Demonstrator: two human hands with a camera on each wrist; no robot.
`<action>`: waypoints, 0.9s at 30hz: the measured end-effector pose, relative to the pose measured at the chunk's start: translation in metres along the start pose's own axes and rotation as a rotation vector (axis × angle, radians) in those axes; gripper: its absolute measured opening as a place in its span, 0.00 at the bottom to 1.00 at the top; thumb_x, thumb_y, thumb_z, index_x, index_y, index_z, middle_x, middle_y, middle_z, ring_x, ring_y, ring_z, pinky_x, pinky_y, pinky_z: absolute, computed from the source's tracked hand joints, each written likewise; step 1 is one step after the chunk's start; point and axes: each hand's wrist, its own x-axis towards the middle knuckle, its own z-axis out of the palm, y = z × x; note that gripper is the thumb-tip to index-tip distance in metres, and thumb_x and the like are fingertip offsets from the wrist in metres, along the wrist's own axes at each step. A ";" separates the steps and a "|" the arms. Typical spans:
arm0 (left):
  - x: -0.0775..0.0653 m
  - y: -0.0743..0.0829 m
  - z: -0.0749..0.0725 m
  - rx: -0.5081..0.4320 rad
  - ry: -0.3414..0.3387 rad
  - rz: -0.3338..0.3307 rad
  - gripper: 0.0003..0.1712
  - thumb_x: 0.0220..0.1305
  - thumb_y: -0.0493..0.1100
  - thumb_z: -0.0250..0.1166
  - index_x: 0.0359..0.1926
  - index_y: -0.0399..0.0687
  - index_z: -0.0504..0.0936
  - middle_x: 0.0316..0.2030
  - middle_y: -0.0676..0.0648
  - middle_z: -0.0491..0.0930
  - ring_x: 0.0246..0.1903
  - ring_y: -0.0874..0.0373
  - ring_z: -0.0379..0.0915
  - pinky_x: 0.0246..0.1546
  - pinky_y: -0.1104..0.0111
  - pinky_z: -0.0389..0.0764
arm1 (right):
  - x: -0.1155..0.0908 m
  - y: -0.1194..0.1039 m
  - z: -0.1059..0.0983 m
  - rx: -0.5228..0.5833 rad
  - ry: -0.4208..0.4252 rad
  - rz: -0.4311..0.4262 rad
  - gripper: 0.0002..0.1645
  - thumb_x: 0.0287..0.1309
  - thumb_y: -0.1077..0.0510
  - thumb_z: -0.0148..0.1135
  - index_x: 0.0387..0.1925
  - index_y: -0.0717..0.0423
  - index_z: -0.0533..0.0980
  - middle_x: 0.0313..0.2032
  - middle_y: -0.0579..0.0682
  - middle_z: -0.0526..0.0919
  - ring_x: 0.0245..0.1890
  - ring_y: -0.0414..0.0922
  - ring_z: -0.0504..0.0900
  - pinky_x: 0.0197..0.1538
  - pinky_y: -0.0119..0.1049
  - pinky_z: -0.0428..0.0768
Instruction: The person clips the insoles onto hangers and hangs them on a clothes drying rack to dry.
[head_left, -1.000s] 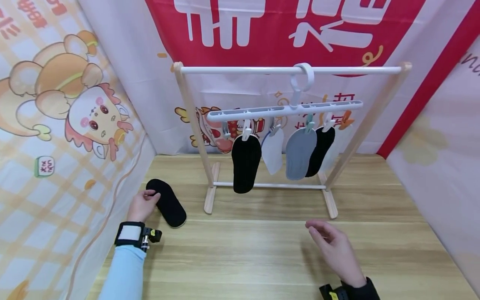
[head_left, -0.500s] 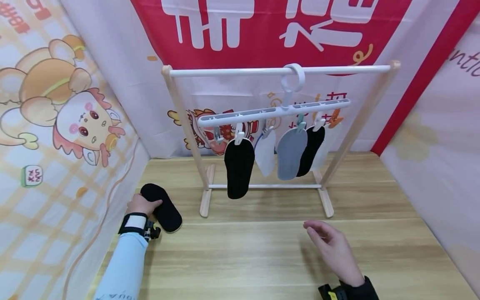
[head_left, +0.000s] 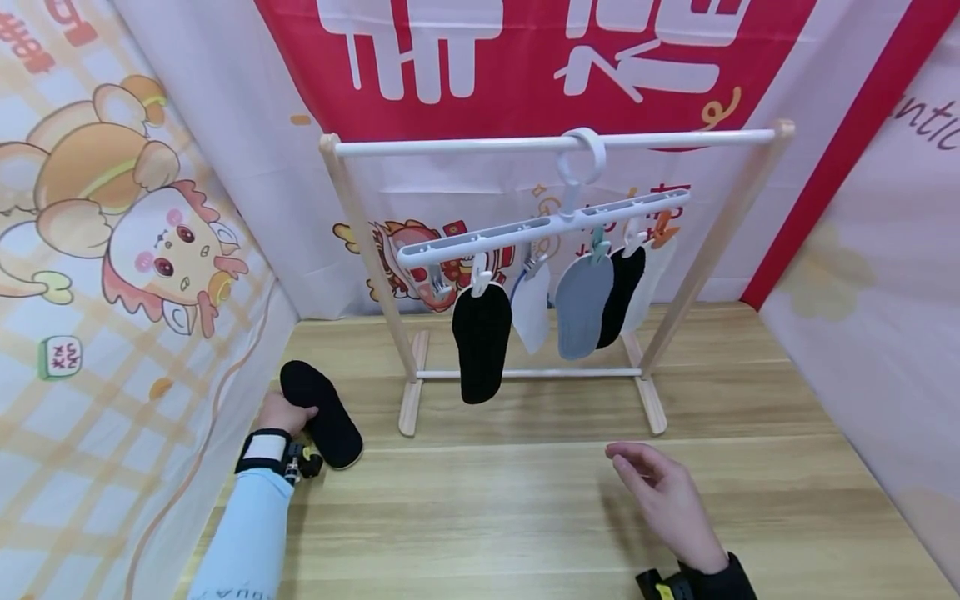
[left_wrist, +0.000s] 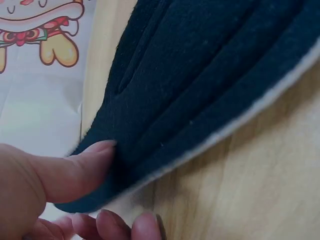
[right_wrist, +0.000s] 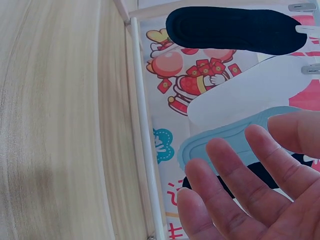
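Note:
My left hand (head_left: 282, 413) pinches a black insole (head_left: 327, 421) at the left of the table. In the left wrist view the thumb lies on top of the insole (left_wrist: 185, 90), with fingertips beneath its pale edge. My right hand (head_left: 667, 502) is held above the table at the front right, holding nothing, its fingers loosely bent. A white clip hanger (head_left: 551, 225) hangs from the rack. Clipped to it are a black insole (head_left: 482, 346), a white insole (head_left: 532, 308), a grey-blue insole (head_left: 585, 304), a second black one and a pale one.
The rack has a white top rail (head_left: 450, 147), wooden legs (head_left: 375, 258) and a lower white bar (head_left: 532, 373). A bare metal clip (head_left: 438, 283) hangs at the hanger's left end. Printed cloth (head_left: 180, 208) walls in the table (head_left: 480, 508).
My left hand has gone from touching the insole's edge to pinching it. The hanger has swung a little, its left end lower. My right hand stays still. The head view has shifted slightly.

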 end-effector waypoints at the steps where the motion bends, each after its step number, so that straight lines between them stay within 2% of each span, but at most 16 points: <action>1: -0.001 -0.002 0.000 -0.050 -0.010 0.003 0.26 0.64 0.43 0.65 0.47 0.21 0.69 0.31 0.30 0.77 0.27 0.41 0.79 0.30 0.55 0.80 | 0.000 0.000 0.000 0.001 -0.002 -0.002 0.13 0.71 0.54 0.58 0.50 0.54 0.81 0.46 0.49 0.85 0.45 0.40 0.82 0.45 0.31 0.80; 3: -0.004 -0.005 -0.002 -0.158 -0.029 0.004 0.19 0.69 0.41 0.60 0.46 0.25 0.70 0.25 0.38 0.77 0.19 0.49 0.77 0.22 0.61 0.78 | 0.000 0.000 0.001 0.003 -0.005 -0.005 0.13 0.71 0.54 0.58 0.50 0.55 0.81 0.46 0.49 0.85 0.45 0.40 0.82 0.46 0.31 0.80; 5: -0.008 -0.005 -0.004 -0.266 -0.029 0.011 0.20 0.72 0.41 0.57 0.50 0.24 0.69 0.27 0.39 0.78 0.19 0.55 0.77 0.21 0.64 0.79 | 0.000 0.000 0.002 0.003 -0.007 -0.014 0.14 0.71 0.54 0.58 0.50 0.56 0.81 0.46 0.50 0.86 0.45 0.40 0.82 0.46 0.31 0.80; 8: -0.020 0.001 -0.007 -0.387 0.024 0.027 0.24 0.73 0.42 0.56 0.58 0.24 0.65 0.34 0.35 0.80 0.20 0.56 0.78 0.23 0.62 0.83 | 0.000 -0.001 0.003 -0.001 -0.004 -0.024 0.13 0.71 0.54 0.58 0.50 0.55 0.81 0.46 0.48 0.86 0.45 0.40 0.82 0.46 0.31 0.80; 10: -0.029 0.008 -0.009 -0.445 0.080 0.046 0.25 0.72 0.42 0.58 0.59 0.25 0.63 0.37 0.32 0.80 0.21 0.56 0.79 0.25 0.60 0.84 | 0.000 -0.002 0.003 -0.005 -0.005 -0.029 0.13 0.70 0.54 0.59 0.50 0.55 0.81 0.46 0.47 0.86 0.45 0.40 0.82 0.46 0.31 0.80; 13: -0.045 0.023 -0.013 -0.481 0.146 0.081 0.25 0.72 0.43 0.60 0.60 0.29 0.65 0.38 0.33 0.81 0.21 0.56 0.79 0.25 0.60 0.84 | 0.000 -0.005 0.004 -0.005 -0.009 -0.028 0.13 0.71 0.54 0.58 0.50 0.55 0.81 0.46 0.47 0.85 0.46 0.40 0.82 0.46 0.31 0.79; 20: -0.084 0.056 -0.023 -0.535 0.230 0.190 0.23 0.71 0.46 0.62 0.57 0.35 0.69 0.38 0.34 0.83 0.22 0.63 0.78 0.23 0.71 0.82 | 0.002 -0.013 0.006 -0.012 -0.022 -0.017 0.14 0.71 0.54 0.58 0.51 0.55 0.81 0.47 0.47 0.85 0.46 0.42 0.82 0.47 0.31 0.80; 23: -0.100 0.067 -0.023 -0.587 0.241 0.257 0.20 0.69 0.44 0.64 0.53 0.35 0.71 0.38 0.35 0.83 0.24 0.66 0.78 0.26 0.69 0.83 | 0.004 -0.017 0.008 -0.013 -0.028 -0.010 0.15 0.71 0.53 0.58 0.51 0.56 0.81 0.47 0.47 0.85 0.47 0.43 0.82 0.48 0.31 0.79; 27: -0.121 0.078 -0.022 -0.616 0.209 0.347 0.20 0.69 0.43 0.65 0.52 0.34 0.72 0.38 0.36 0.82 0.28 0.66 0.79 0.29 0.69 0.84 | 0.007 -0.023 0.010 -0.009 -0.042 -0.012 0.15 0.70 0.52 0.58 0.51 0.55 0.80 0.48 0.47 0.85 0.48 0.43 0.82 0.50 0.31 0.79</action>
